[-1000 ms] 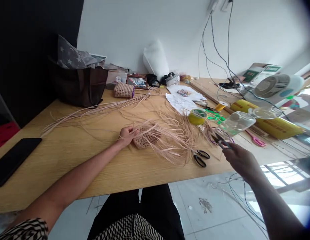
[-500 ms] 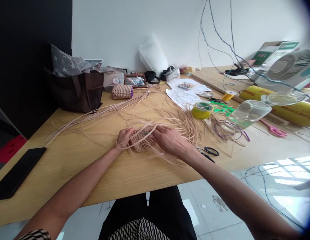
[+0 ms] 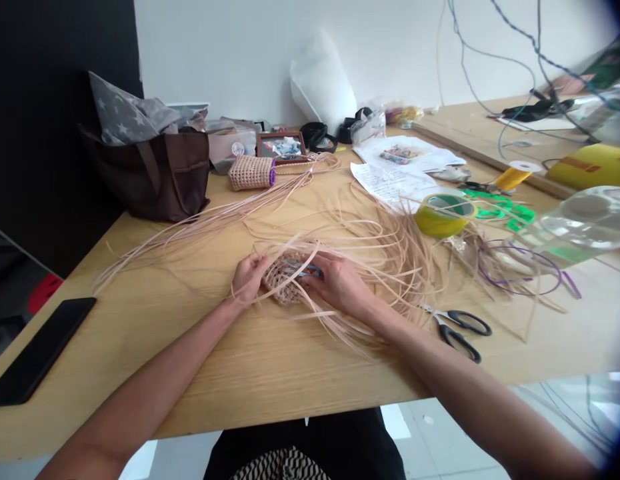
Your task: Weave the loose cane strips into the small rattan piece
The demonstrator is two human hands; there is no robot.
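The woven piece [image 3: 286,295] lies on the bench [image 3: 190,387], long axis roughly left-to-right, pale strips [image 3: 415,257] trailing rightward. The left hand [image 3: 247,278] pinches its left edge; the right hand [image 3: 340,285] grips a bluish tool [image 3: 299,268] pointing left over it.

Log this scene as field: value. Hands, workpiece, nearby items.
Left hand: gripping woven piece by its left edge
Right hand: holding partly hidden blue object at woven piece
Loose strips: spread rightward
Scissors: on table, right of right hand
Back: second woven piece, purple edge
Far left: black slab, phone-like
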